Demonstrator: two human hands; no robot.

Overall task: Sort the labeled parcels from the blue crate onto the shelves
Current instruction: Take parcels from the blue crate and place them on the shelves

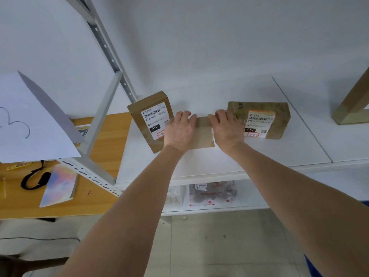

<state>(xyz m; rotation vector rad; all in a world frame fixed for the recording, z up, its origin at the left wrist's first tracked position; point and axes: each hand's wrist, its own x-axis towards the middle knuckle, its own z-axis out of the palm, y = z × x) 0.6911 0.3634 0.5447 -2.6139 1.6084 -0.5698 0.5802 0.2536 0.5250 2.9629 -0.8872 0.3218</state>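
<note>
A small brown cardboard parcel (202,134) lies on the white top shelf (219,164), held from both sides. My left hand (180,129) grips its left edge and my right hand (226,127) grips its right edge. Its label is not visible. To its left a brown box (148,116) with a white "010" label stands against the wall. To its right lies a flat brown padded parcel (279,118) with an orange-edged label marked 3-3-3. The blue crate shows only as a blue sliver (365,203) at the right edge.
A white-and-red plastic bag parcel (213,193) lies on the lower shelf. A grey shelf upright (108,54) rises at the left. The wooden table (103,136) at left carries a white paper sheet (30,120), an iridescent pouch (60,186) and a black strap (34,179). A cardboard piece (353,100) leans at far right.
</note>
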